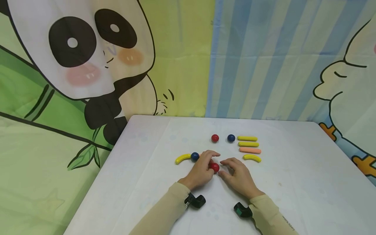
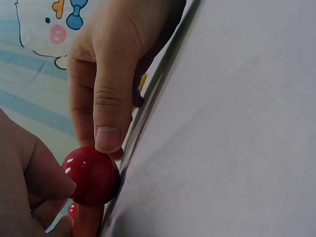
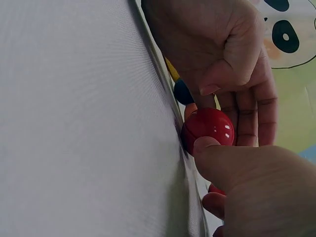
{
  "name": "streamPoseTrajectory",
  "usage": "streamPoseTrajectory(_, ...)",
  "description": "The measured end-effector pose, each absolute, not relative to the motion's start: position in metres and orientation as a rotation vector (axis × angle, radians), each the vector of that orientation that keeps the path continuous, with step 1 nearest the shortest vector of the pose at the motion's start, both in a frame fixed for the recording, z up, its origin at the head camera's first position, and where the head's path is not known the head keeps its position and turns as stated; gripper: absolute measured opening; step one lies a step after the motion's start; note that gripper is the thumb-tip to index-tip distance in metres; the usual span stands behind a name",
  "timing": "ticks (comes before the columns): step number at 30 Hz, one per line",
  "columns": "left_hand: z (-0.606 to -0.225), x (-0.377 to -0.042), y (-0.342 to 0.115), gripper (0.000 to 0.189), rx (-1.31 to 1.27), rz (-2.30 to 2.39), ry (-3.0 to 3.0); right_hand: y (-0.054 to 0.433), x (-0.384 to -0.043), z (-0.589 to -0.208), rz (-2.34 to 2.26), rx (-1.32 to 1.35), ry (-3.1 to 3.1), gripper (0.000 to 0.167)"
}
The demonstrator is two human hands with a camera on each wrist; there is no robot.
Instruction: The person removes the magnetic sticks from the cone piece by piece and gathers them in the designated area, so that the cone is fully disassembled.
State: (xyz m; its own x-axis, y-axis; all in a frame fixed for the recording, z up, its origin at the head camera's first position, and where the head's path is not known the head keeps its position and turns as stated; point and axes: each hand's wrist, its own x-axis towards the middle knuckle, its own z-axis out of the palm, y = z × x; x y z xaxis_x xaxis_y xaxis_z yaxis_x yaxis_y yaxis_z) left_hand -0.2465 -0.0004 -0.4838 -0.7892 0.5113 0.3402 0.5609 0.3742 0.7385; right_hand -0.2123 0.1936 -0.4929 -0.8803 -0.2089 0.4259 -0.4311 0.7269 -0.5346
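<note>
A shiny red ball [image 1: 215, 167] lies on the white table between my two hands. My left hand [image 1: 199, 170] is at its left side, its finger touching the ball, other fingers extended beyond. From the right, the thumb of my right hand [image 1: 239, 176] touches the same ball; its other fingers are loosely bent and apart from it. An orange stick [image 2: 89, 220] lies right beside the ball, mostly hidden by my left hand in the head view. Beyond that hand, a blue ball [image 1: 195, 156] and a curved yellow banana-shaped piece [image 1: 182, 159] sit in line.
Further back are another red ball [image 1: 215, 138] and another blue ball [image 1: 231, 138]. To their right lie two yellow sticks [image 1: 248, 144], an orange stick [image 1: 250, 150] and a curved yellow piece [image 1: 252, 158]. Printed curtains hang behind the white table [image 1: 293, 182].
</note>
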Motion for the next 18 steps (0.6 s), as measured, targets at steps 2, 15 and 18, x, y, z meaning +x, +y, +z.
streamPoseTrajectory(2,-0.4831,-0.2460,-0.0004,0.057,-1.004,-1.422,-2.551,0.1930,-0.2125,-0.4930,0.917,0.521,-2.587,0.034)
streamPoseTrajectory(15,-0.4873,-0.2482,0.0015,0.056,-0.981,-1.425,-2.477,0.1855,-0.2110,-0.4959,0.921,0.616,-2.538,0.038)
streamPoseTrajectory(18,-0.4875,-0.2500,0.0019,0.047,-0.903,-1.307,-2.386,0.1842,-0.2108,-0.4944,0.908,0.554,-2.555,0.033)
